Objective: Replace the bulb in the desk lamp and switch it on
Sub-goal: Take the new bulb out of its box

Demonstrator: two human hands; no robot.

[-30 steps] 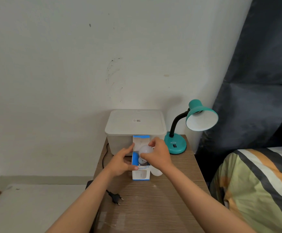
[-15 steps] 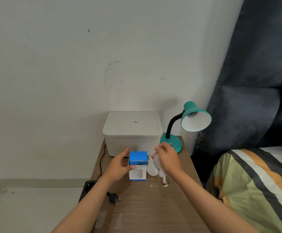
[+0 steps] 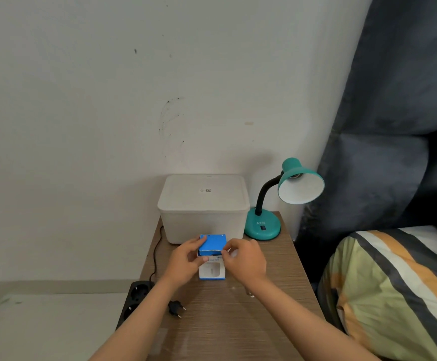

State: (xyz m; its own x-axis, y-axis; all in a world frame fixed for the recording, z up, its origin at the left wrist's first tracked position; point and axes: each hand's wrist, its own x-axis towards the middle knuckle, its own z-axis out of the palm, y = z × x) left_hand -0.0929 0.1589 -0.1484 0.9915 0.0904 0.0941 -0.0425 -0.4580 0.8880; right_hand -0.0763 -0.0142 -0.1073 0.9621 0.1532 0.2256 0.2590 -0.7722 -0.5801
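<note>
I see both hands on the blue-and-white bulb box [image 3: 212,259] at table [image 3: 264,308] centre: left hand [image 3: 183,264] grips its side, right hand [image 3: 246,259] pinches the flap edge. Teal desk lamp [image 3: 277,204] stands at 2 o'clock of the box, near it; I see no bulb in its shade.
</note>
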